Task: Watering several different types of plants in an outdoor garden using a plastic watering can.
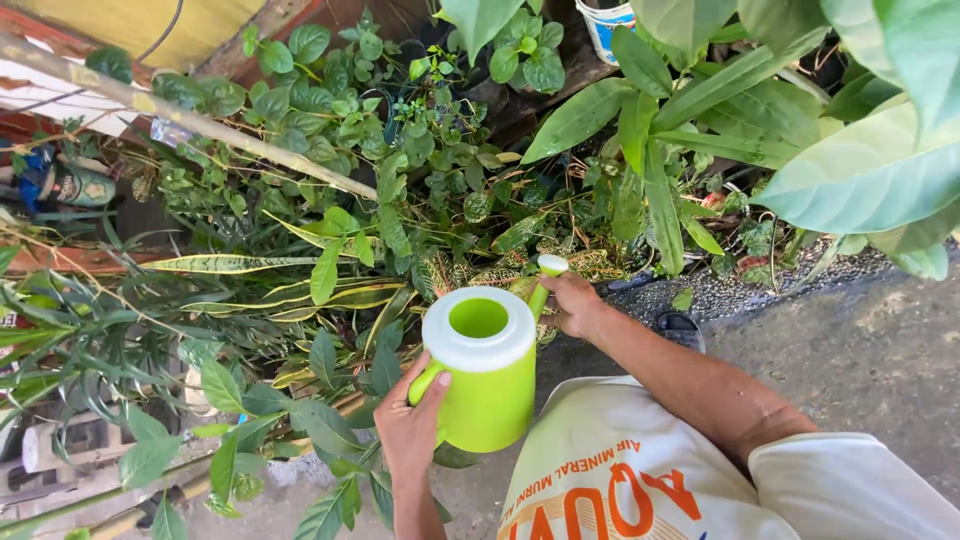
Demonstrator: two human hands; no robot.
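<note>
A lime-green watering can (486, 395) with a white rim and an open round top is held in front of me, over a bed of plants. My left hand (412, 425) is closed around its handle at the lower left side. Up at the can's thin green spout, my right hand (573, 303) pinches just below the white spout head (552, 265). The spout points away from me into variegated leaves (470, 262). My white shirt shows at the bottom right.
Dense green plants fill the left and top. A long pale pole (200, 122) runs diagonally across the upper left. Broad-leaved plants (700, 120) stand at the upper right. Grey concrete ground (860, 350) lies on the right, with a dark sandal (682, 328) near my right wrist.
</note>
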